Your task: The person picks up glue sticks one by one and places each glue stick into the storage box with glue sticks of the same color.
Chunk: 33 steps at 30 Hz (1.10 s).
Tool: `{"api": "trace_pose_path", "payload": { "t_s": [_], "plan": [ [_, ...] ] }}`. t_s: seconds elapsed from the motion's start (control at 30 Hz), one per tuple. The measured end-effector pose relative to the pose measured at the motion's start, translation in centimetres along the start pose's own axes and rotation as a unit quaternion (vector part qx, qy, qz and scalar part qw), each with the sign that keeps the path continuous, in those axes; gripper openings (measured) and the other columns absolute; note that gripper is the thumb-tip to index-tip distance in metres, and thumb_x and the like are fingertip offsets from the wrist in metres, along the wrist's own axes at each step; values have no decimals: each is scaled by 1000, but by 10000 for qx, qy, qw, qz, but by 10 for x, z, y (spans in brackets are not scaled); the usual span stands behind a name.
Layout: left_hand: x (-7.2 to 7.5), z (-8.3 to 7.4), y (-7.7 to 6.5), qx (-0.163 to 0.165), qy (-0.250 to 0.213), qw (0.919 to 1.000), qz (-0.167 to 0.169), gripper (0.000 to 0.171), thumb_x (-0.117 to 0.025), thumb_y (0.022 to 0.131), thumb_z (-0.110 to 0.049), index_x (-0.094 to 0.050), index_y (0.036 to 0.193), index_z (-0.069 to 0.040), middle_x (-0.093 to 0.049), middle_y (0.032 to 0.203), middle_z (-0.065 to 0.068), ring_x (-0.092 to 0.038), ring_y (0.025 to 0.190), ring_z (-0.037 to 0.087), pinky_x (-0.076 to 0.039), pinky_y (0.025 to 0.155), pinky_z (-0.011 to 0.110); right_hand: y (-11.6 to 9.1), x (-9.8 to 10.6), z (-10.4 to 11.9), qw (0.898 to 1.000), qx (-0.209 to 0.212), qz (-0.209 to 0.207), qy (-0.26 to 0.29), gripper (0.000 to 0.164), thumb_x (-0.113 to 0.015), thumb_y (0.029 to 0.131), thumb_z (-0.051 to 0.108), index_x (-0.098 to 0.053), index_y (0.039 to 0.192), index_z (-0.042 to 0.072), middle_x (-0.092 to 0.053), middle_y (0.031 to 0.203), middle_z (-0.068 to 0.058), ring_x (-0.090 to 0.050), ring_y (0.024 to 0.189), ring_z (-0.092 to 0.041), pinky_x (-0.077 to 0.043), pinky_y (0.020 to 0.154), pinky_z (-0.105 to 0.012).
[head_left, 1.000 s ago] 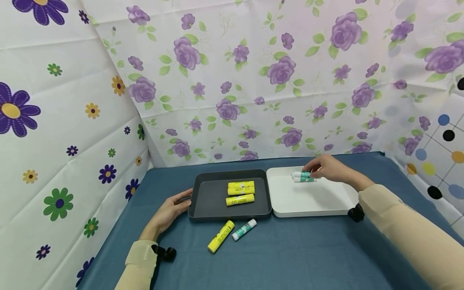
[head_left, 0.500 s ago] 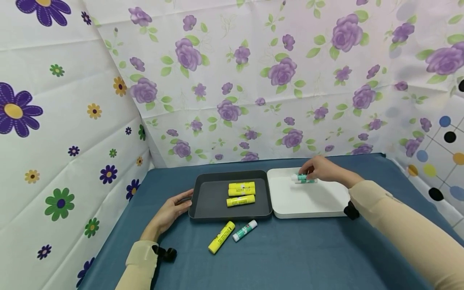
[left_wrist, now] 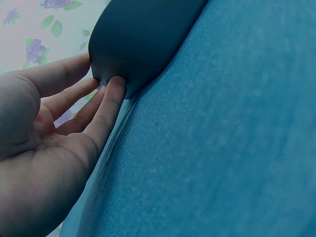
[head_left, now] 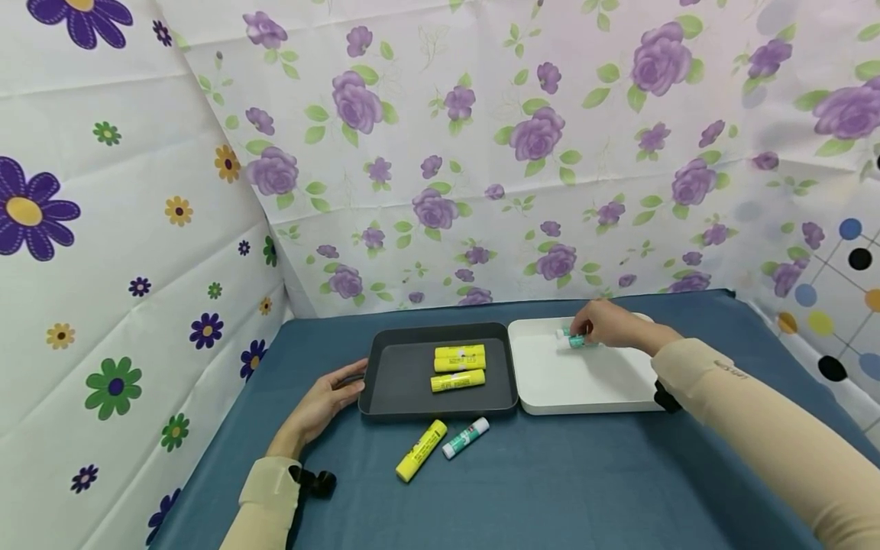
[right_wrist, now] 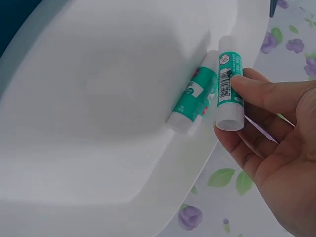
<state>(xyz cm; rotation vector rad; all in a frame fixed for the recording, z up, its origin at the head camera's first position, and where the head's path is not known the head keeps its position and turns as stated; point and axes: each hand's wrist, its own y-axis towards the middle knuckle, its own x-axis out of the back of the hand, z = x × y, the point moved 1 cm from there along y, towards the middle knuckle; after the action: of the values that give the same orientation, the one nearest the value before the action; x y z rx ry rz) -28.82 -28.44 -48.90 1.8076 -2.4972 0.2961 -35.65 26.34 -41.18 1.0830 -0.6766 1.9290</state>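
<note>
My right hand (head_left: 608,325) is over the back of the white tray (head_left: 584,389). In the right wrist view it pinches a green-and-white glue stick (right_wrist: 230,84) between thumb and fingers. Beside that one, a second green-and-white glue stick (right_wrist: 193,96) lies in the tray by its wall. My left hand (head_left: 330,397) rests its fingertips against the left end of the dark grey tray (head_left: 392,382); the left wrist view shows its fingers (left_wrist: 103,108) fairly straight at the tray's corner. Three yellow glue sticks (head_left: 458,380) lie inside the dark tray.
In front of the dark tray, a yellow glue stick (head_left: 422,451) and a green-and-white glue stick (head_left: 466,438) lie on the blue cloth (head_left: 550,481). The two trays stand side by side. Flower-patterned sheets (head_left: 440,153) hang behind and to the left.
My right hand has shifted slightly to the left over the white tray, still holding the glue stick. The left hand stays at the dark tray's edge.
</note>
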Motion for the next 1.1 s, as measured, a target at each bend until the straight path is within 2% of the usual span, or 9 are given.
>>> {"api": "trace_pose_path", "payload": {
  "t_s": [0.47,0.7,0.97,1.1],
  "plan": [
    [1,2,0,16,49,10000,-35,62,-61,107,-16,-36,163,-9,-33,164,19,-39,148,38,-34,123,53,8,-7,0,9986,-24,359,-381,25,-71,89,-13,-77,104,6,-69,96,-3,-60,86,-19,-56,78,-41],
    [2,3,0,-73,44,10000,13,62,-62,107,-17,-36,163,-9,-34,164,19,-39,148,37,-34,123,52,10,-8,-8,9983,37,447,-384,25,-72,88,-13,-74,99,9,-63,89,-3,-50,80,-19,-45,72,-37],
    [2,3,1,-73,36,10000,16,61,-60,107,-15,-36,163,-8,-35,164,19,-39,149,37,-35,122,51,9,-14,-10,9979,117,379,-505,31,-69,89,-16,-70,96,13,-56,85,-1,-47,80,-19,-41,72,-37],
    [2,3,1,-76,13,10000,7,60,-60,108,-15,-36,163,-8,-35,164,19,-39,148,37,-35,122,51,9,-17,-9,9974,144,342,-621,32,-67,87,-19,-69,98,12,-56,85,-3,-48,80,-19,-42,72,-38]
  ]
}}
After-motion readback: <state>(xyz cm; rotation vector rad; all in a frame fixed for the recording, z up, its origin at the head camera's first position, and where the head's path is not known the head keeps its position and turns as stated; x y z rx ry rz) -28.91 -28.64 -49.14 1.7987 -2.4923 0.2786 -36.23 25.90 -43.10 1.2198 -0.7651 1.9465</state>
